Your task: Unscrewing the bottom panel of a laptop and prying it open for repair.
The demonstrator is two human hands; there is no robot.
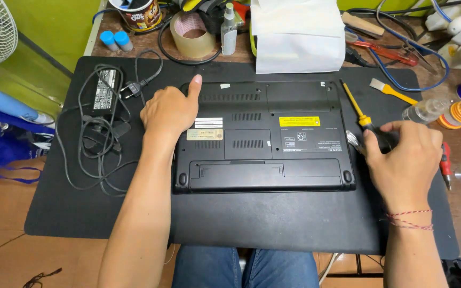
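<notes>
**Head view: black laptop flipped belly-up on the mat**

The head camera looks straight down at a black laptop (265,136) lying upside down in the middle of a matte black mat (273,224). Its plastic underside is all rectangular panels and vent slots, with a yellow sticker and a few pale labels, plus round rubber feet at the near corners.

The left hand (169,112) rests on the laptop's left edge, fingers curled under and only the index finger stretched out, its tip on the far-left corner. The right hand (404,154) sits just off the laptop's right edge, fingers closed around the black handle of a screwdriver (359,113) with a yellow shaft that angles away beside that same edge.

Left of the laptop, on the mat, is a black power brick (104,90) with its cable in loose tangled loops. Beyond the laptop's far edge: a round printed cup (141,15) with something dark poking out of it (can't tell what), a roll of glossy brown tape (190,36), a small spray bottle (229,29) and a white folded paper bag (297,37). Farther right of the laptop there's a yellow-handled brush (393,90).
</notes>
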